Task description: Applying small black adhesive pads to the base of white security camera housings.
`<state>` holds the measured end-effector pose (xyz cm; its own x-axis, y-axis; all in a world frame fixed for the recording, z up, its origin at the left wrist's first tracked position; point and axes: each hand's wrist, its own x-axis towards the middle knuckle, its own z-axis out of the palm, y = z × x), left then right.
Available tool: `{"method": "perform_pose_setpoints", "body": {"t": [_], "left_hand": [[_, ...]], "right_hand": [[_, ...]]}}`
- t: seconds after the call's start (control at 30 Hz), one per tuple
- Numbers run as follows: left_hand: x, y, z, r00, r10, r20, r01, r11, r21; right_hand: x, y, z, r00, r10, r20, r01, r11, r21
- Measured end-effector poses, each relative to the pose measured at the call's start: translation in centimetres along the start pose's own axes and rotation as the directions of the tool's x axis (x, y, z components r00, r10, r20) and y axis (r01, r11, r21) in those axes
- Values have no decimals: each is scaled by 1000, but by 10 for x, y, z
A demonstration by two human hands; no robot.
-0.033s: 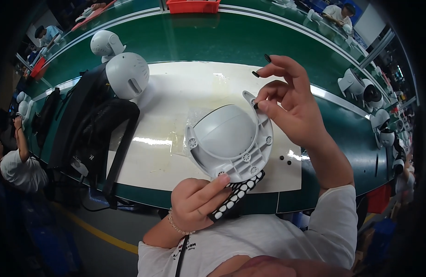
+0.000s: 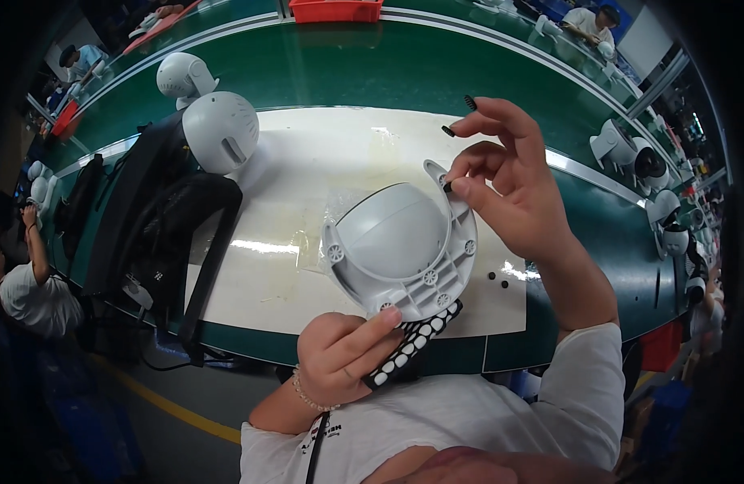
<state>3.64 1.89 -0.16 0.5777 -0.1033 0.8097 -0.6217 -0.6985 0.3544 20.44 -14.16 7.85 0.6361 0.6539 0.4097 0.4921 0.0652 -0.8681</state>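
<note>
My left hand (image 2: 339, 359) is closed on the lower edge of a white plastic housing (image 2: 394, 230) with a rounded dome and a ribbed rim with round sockets. A black strip with white round dots (image 2: 416, 340) sticks out beside these fingers, below the housing. My right hand (image 2: 509, 173) pinches a small black round pad (image 2: 447, 186) between thumb and finger, at the tip of the housing's upper right arm. More small black pieces (image 2: 448, 131) cling to its other raised fingertips. Two loose black pads (image 2: 498, 280) lie on the white sheet to the right.
A white sheet (image 2: 291, 161) covers part of the green table (image 2: 339, 68). White domed units (image 2: 221, 131) and a black bag (image 2: 158, 202) stand at left. More white units (image 2: 618, 145) line the right side. A red bin (image 2: 336, 10) sits at the back. Other people work around.
</note>
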Motion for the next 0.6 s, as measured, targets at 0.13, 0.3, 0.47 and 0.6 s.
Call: {"method": "perform_pose_setpoints", "body": {"t": [0.13,0.3,0.47,0.6], "left_hand": [[0,-1,2,999,22,35,-20,999,-46],[2,-8,6,999,36,-18,-38,996,-83],[-2,-8,13,998,13,-68,-19,995,-95],[-3,-7,15,997,-9,-72,1,995,-104]], "right_hand": [[-3,0,0,999,-43,-20,43,998,46],[-20,-3,-4,996,-93,-3,93,994,63],[-50,-8,13,962,-227,155,240,968,-69],[-50,-6,23,966,-249,74,256,961,-101]]}}
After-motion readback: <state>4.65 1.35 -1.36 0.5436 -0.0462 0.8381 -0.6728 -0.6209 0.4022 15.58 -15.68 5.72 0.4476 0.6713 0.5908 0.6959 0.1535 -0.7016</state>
